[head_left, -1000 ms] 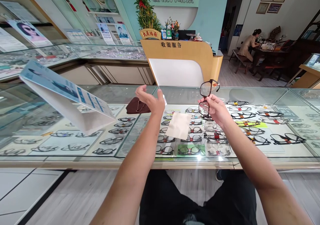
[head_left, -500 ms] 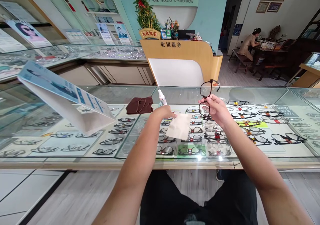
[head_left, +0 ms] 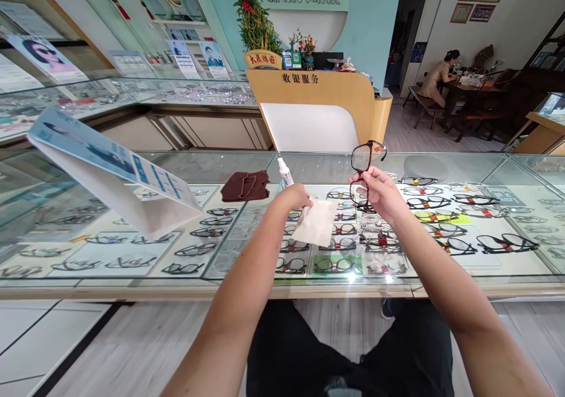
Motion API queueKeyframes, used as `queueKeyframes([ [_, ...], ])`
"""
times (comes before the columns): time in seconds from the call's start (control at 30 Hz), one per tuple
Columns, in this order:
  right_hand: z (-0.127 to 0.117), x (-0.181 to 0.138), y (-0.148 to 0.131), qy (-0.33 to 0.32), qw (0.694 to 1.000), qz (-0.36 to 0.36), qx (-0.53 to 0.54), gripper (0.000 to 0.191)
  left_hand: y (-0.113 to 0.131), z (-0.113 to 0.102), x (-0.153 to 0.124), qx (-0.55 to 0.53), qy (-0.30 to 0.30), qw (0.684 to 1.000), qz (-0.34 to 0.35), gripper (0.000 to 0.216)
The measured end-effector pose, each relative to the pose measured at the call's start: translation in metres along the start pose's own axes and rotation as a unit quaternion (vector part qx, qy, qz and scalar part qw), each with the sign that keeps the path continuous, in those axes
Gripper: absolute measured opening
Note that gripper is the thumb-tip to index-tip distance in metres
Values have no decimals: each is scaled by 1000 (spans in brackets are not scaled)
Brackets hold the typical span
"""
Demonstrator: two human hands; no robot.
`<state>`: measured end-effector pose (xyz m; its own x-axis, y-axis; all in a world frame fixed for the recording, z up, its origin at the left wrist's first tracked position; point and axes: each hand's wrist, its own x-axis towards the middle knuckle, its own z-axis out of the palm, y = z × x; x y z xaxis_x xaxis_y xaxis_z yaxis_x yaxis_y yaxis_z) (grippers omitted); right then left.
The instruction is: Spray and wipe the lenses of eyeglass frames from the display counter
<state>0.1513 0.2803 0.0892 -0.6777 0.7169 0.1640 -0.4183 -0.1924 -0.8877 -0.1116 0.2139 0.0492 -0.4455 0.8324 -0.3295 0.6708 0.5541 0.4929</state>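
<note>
My right hand (head_left: 380, 195) is closed on a pair of dark-framed glasses (head_left: 365, 166) and holds them upright above the glass counter (head_left: 445, 167). My left hand (head_left: 295, 197) pinches the upper left corner of a beige cleaning cloth (head_left: 318, 223) that lies on the counter top. A small white spray bottle (head_left: 285, 172) stands just behind my left hand. A brown pouch (head_left: 245, 186) lies to the left of the bottle.
A folded blue and white card stand (head_left: 115, 173) sits on the counter at the left. Several glasses (head_left: 459, 220) lie displayed under the glass. A wooden cashier desk (head_left: 318, 109) stands behind. A person (head_left: 436, 79) sits at a table far right.
My left hand came down from beside the spray bottle, empty, to the cloth and took hold of its corner. The glasses in my right hand stayed almost still.
</note>
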Motion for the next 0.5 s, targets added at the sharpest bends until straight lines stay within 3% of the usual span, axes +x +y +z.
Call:
queueKeyframes([
  [0.17, 0, 1, 0, -1, 1000, 2, 5, 45, 3, -6, -6, -25, -22, 999, 15, 47],
  [0.4, 0, 1, -2, 0, 1000, -8, -15, 45, 13, -8, -15, -154, -25, 987, 41, 30],
  [0.5, 1, 0, -3, -3, 1000, -7, -5, 45, 18, -12, -22, -207, -24, 976, 64, 34],
])
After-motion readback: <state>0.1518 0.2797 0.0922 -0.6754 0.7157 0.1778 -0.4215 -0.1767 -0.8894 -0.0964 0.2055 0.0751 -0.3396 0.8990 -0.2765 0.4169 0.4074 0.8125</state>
